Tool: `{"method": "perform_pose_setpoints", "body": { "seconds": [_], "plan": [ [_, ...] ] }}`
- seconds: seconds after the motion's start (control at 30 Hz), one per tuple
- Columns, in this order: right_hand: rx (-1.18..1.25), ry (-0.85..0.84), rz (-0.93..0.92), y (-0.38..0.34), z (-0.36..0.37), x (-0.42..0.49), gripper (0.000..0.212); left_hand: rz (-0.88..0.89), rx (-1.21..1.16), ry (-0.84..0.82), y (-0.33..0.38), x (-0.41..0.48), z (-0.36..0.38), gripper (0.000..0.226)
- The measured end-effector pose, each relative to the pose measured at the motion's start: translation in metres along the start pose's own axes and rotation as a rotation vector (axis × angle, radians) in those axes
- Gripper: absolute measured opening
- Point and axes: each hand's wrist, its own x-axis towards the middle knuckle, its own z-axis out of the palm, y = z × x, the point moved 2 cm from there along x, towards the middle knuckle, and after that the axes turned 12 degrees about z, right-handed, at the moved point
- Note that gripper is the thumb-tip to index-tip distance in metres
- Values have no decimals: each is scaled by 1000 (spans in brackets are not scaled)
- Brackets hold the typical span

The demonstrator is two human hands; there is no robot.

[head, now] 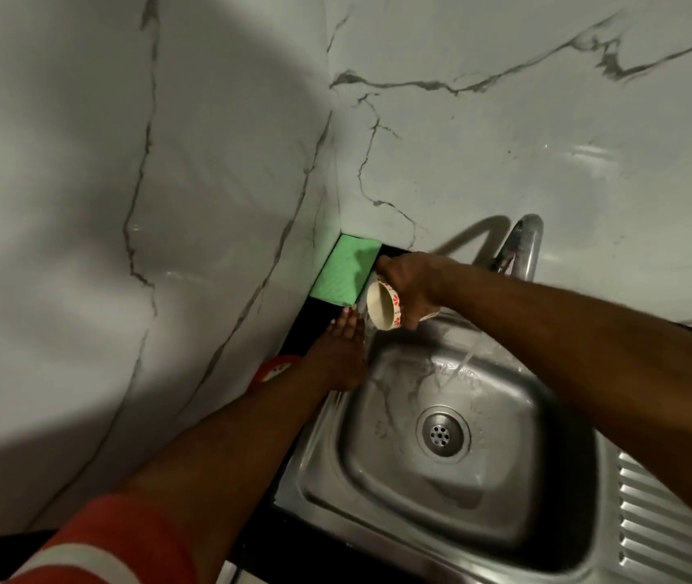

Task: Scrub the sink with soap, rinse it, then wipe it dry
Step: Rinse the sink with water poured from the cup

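Water is on: a thin stream [462,360] runs from the curved chrome tap [523,246] into the stainless steel sink [378,499], which sits in the black table [293,330] against the grey-veined marble wall [167,162]. Over the sink's back left corner, the right hand [409,284] has its grip wrapped round a small cream cup with a red pattern [382,307], tipped mouth-down towards the rim, and it looks to be pouring there, though the blur hides any water. The left hand [342,351] holds nothing. It lies flat with straight fingers on that same left rim, just under the cup, apparently sweeping the edge. No suds show anywhere in the basin or round the round perforated drain [443,432], and the metal shines wet, so the soaping looks done and this reads as the rinse, now working the rim and corner that the tap cannot reach. Tucked in the wall corner, just beyond both hands, lies a green rectangular pad [344,271], sponge or folded cloth I cannot tell, and nobody is touching it. A red round object [270,368] peeks out beside the left forearm. The ribbed draining board [664,520] on the right looks wet too. The rest of the rinse, turning off the tap and the whole wipe-dry are not yet done.
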Motion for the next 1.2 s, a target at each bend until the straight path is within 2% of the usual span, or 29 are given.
{"method": "perform_pose_setpoints", "body": {
  "seconds": [0.1,0.2,0.33,0.5,0.63,0.73,0.9,1.07,1.2],
  "plan": [
    [-54,61,94,-5,4,-11,101,45,59,-23,11,-8,7,77],
    [17,147,217,-4,2,-19,104,85,19,12,28,-12,11,75],
    [417,288,338,-4,5,-37,92,95,37,29,51,-16,20,74],
    [1007,465,464,-17,52,-85,92,185,-54,88,73,-41,53,77],
    [1199,486,458,-37,104,-138,90,181,-74,164,80,-71,76,82],
    [1163,382,482,-44,143,-172,89,99,-49,186,79,-93,92,86],
    [946,173,526,-37,172,-191,91,-79,-22,237,73,-101,98,94],
    [721,160,544,-34,147,-165,93,-150,-65,368,66,-69,82,96],
    [536,166,562,-40,111,-140,97,-282,-104,363,67,-47,69,101]
  ]
}}
